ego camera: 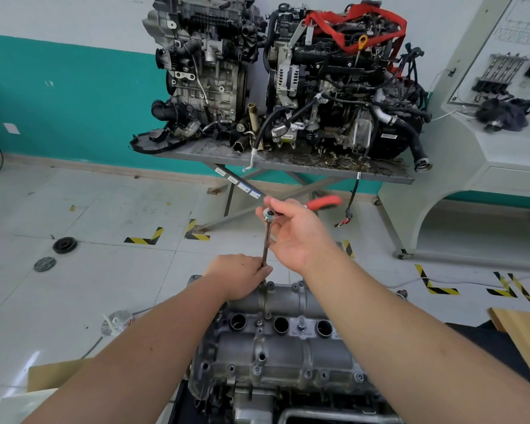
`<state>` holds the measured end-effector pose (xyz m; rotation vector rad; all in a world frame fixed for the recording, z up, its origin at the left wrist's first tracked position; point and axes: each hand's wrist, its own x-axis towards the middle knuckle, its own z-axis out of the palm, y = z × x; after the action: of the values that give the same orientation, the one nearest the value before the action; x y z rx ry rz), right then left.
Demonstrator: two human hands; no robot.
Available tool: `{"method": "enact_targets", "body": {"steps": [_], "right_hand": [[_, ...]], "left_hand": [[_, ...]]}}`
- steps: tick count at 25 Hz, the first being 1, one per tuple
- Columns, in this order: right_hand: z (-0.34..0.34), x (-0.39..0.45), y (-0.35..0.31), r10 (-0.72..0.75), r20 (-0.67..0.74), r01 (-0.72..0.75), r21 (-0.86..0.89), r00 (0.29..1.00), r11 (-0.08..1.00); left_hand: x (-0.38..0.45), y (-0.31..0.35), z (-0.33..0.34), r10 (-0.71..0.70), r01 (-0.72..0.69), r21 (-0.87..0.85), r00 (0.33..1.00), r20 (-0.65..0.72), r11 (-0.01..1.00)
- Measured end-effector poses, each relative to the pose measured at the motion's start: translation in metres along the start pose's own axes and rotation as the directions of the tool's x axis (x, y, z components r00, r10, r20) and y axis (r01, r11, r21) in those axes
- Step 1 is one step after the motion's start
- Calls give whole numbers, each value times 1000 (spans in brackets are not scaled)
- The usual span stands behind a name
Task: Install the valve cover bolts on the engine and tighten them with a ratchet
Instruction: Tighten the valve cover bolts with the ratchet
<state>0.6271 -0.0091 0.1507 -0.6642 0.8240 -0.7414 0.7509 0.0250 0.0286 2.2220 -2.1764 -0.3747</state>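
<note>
2 hands on 1 tool: a ratchet with a long extension bar standing nearly upright over the far edge of the valve cover. Right hand sits at the top, fingers curled round the ratchet head, thumb over it; the red handle sticks out to the right past the fingers. Left hand is low, fingers pinching the bottom of the bar just above the valve cover's far rim, steadying it.

Key relation: bar's long axis runs top to bottom, from right-hand fingers down to left-hand fingers, then on to the bolt at the valve cover's far edge. That bolt and the socket tip are hidden behind the left hand, so cannot tell if the socket is seated. Left hand is the nearer one to the bolt; right hand is well above it.

Several bolts already sit in the valve cover's near flange, more along the middle. 3 round plug holes run across the middle of the valve cover.

Judgement: tightening stage, far-edge bolt. Next move likely needs the handle swung sideways while the bar stays upright; tilt could slip the socket off.
</note>
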Motion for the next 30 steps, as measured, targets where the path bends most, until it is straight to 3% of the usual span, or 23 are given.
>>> {"method": "enact_targets", "body": {"steps": [3, 5, 8, 10, 11, 12, 13, 14, 15, 16, 17, 18, 19, 22, 24, 27, 28, 30], "right_hand": [[-5, -4, 12, -152, 0, 152, 91, 988, 984], [-2, -7, 20, -262, 11, 261, 34, 965, 965], [-5, -8, 35, -432, 35, 424, -278, 901, 862], [-10, -10, 38, -526, 181, 532, -534, 831, 657], [-13, -11, 39, -542, 318, 601, -627, 778, 495], [-18, -9, 41, -579, 493, 688, -705, 649, 172], [-21, -6, 42, -563, 667, 692, -689, 488, -216], [-22, -4, 42, -493, 785, 606, -610, 375, -511], [-20, -3, 37, -436, 827, 527, -562, 354, -638], [-16, -5, 32, -413, 822, 479, -566, 393, -671], [-12, -7, 26, -402, 796, 434, -591, 453, -681], [-8, -9, 20, -379, 754, 367, -613, 536, -700], [-8, -10, 13, -347, 702, 298, -622, 622, -724], [-2, -10, -3, -301, 618, 232, -632, 726, -739], [10, -10, -9, -286, 552, 266, -714, 784, -648], [25, -7, -14, -274, 357, 252, -901, 893, -353], [28, -7, -16, -254, 271, 233, -958, 929, -168], [30, -9, -18, -139, 93, 137, -927, 986, 349]], "left_hand": [[1, -4, 2, -10, 10, -3, 1000, 2, 1000], [2, 2, 1, -20, 20, -20, 1000, 9, 1000], [-2, 0, -2, -33, 33, -7, 999, 20, 999], [-6, -4, -8, -93, 104, -116, 991, 98, 988], [-3, 5, -8, -190, 215, -249, 974, 120, 944], [2, 27, -8, -325, 340, -428, 939, 110, 837], [0, 40, -24, -307, 370, -483, 929, 208, 794], [-6, 49, -43, -333, 413, -468, 910, 248, 781], [0, 45, -46, -381, 395, -509, 914, 136, 765], [5, 40, -50, -381, 400, -419, 915, 132, 815], [6, 31, -41, -284, 286, -202, 958, 43, 937], [0, 30, -20, -80, 78, -41, 994, -68, 996], [-10, 9, -14, -2, 3, -11, 999, 45, 1000], [-3, -1, -3, -58, 58, 13, 997, 40, 998], [-1, 6, -2, -11, 10, 29, 1000, 24, 1000], [-3, -2, -2, -38, 38, 17, 999, 18, 999], [-4, -2, -2, -35, 34, 14, 999, 23, 999], [-6, 4, -4, -32, 32, -5, 999, 16, 999]]}}
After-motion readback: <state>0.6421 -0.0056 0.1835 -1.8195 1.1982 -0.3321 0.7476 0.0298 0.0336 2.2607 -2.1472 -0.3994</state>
